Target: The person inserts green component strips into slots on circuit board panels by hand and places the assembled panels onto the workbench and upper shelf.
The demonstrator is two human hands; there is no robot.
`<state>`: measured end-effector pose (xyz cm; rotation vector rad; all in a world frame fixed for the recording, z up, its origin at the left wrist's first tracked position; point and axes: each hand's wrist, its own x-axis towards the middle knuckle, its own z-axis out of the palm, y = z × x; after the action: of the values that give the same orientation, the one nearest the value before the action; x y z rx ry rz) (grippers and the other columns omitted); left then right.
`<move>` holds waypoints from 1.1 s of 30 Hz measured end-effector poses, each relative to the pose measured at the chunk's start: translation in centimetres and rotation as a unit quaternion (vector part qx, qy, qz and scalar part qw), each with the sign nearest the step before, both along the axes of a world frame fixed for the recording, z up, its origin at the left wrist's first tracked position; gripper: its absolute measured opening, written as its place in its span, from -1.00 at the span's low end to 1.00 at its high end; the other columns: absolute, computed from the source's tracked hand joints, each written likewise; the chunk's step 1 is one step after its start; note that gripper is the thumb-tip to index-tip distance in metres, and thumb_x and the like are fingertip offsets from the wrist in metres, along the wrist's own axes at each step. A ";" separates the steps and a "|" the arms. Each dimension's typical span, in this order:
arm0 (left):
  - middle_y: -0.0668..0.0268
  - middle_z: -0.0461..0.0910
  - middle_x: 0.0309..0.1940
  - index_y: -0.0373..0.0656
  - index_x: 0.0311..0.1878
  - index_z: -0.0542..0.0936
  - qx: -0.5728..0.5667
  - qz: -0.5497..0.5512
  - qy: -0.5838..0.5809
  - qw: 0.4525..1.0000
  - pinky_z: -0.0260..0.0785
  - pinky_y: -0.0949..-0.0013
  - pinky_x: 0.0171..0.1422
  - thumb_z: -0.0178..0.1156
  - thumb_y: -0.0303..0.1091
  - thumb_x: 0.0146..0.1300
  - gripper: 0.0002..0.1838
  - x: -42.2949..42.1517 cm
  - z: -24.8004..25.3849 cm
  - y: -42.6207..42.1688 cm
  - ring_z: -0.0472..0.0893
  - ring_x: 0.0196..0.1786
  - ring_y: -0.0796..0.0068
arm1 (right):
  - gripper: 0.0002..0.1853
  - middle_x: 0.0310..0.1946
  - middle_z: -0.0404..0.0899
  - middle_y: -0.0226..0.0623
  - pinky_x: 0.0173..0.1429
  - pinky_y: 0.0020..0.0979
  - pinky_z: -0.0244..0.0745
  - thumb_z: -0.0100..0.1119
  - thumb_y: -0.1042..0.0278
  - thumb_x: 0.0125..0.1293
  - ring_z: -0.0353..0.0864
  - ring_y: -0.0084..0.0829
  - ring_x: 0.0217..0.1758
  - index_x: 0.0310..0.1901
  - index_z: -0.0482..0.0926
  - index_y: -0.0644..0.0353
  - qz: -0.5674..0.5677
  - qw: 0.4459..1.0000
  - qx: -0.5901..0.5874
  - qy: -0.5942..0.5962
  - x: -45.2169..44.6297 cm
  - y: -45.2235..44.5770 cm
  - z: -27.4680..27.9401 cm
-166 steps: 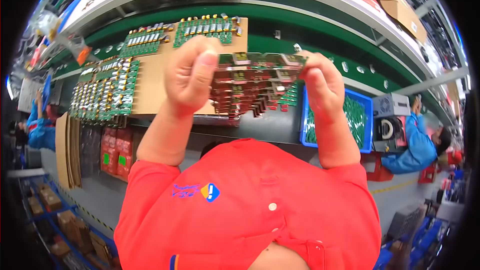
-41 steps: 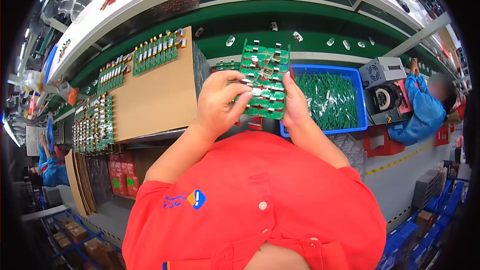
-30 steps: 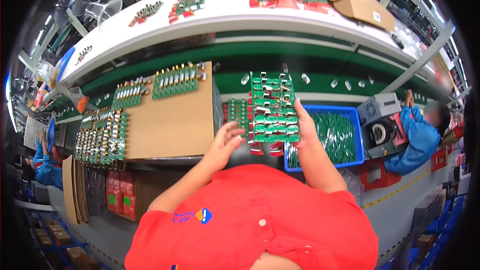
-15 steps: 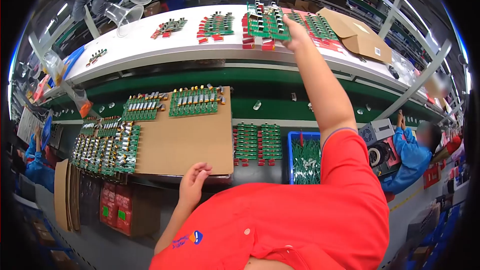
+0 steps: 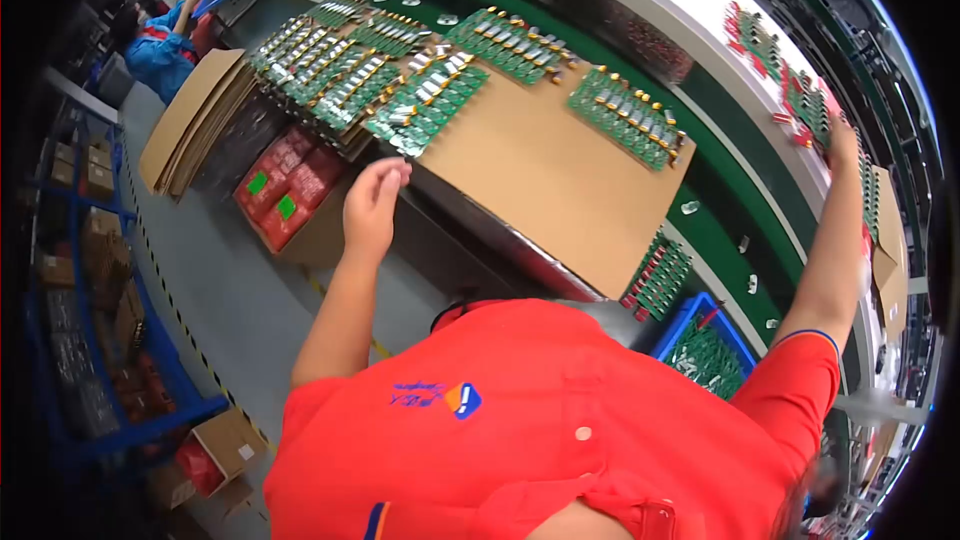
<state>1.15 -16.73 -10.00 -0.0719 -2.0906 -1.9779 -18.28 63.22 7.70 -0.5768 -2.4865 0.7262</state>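
well, right hand against crowded circuit boards, grip unclear.
a hasty pull could snag them; left hand loosely open, empty.

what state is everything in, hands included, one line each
left hand, empty, fingers partly curled
right hand, at the shelf boards, grip unclear
shelf boards, lying on the white shelf
cardboard, flat, partly covered by boards
blue bin, uncovered, holding green pieces
cardboard sheets, stacked on edge
small carton, open, something red inside
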 end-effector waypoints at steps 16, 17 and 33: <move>0.11 0.27 0.32 -0.13 0.25 0.36 -0.635 0.002 0.121 0.763 0.04 -0.17 0.38 0.26 -0.19 0.16 -0.41 -10.5 -1.2 2.5 0.22 0.39 0.07 | -0.62 0.10 0.51 -0.11 0.34 -0.28 0.27 0.15 0.52 0.18 0.44 -0.16 0.24 0.07 0.49 0.27 0.357 0.919 0.140 -0.090 23.3 -35.1 -0.2; 0.11 0.27 0.32 -0.13 0.25 0.36 -0.636 -0.004 0.123 0.762 0.04 -0.17 0.38 0.26 -0.19 0.16 -0.41 -10.0 -1.2 2.1 0.22 0.39 0.07 | -0.62 0.08 0.52 -0.12 0.30 -0.30 0.31 0.16 0.53 0.17 0.48 -0.17 0.19 0.07 0.50 0.27 0.363 0.919 0.128 -0.091 24.8 -35.4 -0.8; 0.07 0.61 -0.14 -0.22 -0.02 0.58 -0.417 0.065 0.228 0.878 0.36 0.15 0.03 -0.02 -0.34 0.38 -0.74 -12.1 2.2 -3.4 0.57 -0.09 0.04 | -0.72 -0.03 0.58 -0.25 0.17 -0.44 0.41 0.05 0.43 0.36 0.56 -0.44 0.02 0.06 0.52 0.31 0.091 0.950 -0.299 -0.001 38.3 -30.0 -15.9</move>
<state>-10.91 -20.12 -7.83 -0.4874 -2.3403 -0.7477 20.00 33.23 -8.19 -0.5486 -2.3211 1.5767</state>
